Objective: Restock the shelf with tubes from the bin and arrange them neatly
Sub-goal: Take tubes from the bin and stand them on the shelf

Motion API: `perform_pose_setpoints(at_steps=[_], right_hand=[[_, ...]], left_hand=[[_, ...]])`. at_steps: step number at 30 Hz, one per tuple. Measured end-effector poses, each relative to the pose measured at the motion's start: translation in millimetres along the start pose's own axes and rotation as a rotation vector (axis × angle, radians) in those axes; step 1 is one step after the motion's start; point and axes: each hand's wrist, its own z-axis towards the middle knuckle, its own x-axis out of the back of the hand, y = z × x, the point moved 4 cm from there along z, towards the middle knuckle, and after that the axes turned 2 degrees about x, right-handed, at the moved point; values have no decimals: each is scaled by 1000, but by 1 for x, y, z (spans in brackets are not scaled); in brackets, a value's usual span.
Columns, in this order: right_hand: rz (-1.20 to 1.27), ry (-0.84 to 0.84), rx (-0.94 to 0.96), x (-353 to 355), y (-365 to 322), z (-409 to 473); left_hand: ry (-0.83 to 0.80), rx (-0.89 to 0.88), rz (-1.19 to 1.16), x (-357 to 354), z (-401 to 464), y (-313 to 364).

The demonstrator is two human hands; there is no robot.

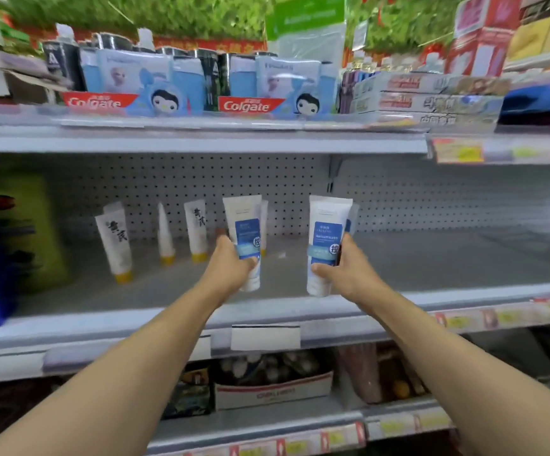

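Head view: at frame centre, a blue-labelled tube point(248, 238) is gripped upright by the left hand point(231, 261), another tube point(326, 245) by the right hand point(339, 269), both held over the shelf point(464, 258). Yellow-capped tubes point(116, 245) are stood centre-left.

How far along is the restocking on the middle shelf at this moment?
Early to midway. Done: a few yellow-capped white tubes stand cap-down at the shelf's left. In hand: the left hand grips one blue-labelled tube, the right hand another, both over the middle shelf. Left: setting these down and filling the bare stretch to the right. The bin is out of view.
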Motion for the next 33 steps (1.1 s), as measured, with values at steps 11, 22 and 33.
perform_pose_setpoints(at_steps=[11, 22, 33], right_hand=[[-80, 61, -29, 50, 54, 70], [13, 97, -101, 54, 93, 116], [-64, 106, -49, 52, 97, 118]], left_hand=[[101, -55, 130, -98, 95, 13], [204, -5, 152, -142, 155, -5], [172, 78, 204, -145, 164, -18]])
